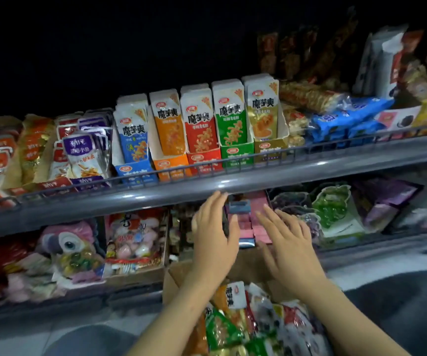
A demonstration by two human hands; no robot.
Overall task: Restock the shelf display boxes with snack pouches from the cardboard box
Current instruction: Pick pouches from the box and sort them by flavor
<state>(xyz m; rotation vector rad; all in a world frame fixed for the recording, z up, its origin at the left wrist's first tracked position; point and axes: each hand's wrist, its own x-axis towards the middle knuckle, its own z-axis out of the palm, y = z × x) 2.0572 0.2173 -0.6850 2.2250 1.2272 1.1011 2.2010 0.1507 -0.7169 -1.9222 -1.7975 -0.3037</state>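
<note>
Pouches (235,327) fill the cardboard box (174,278) at bottom centre; the display boxes (199,160) stand upper centre, behind the shelf rail (233,185). Both the left hand (213,235) and the right hand (288,242) are spread wide and hold nothing, reaching under that rail toward pink packs (253,222) at mid frame. It looks like a between-loads step. Next, I judge: drop back, grip pouches, lift clear of the rail; headroom under it is tight.
</note>
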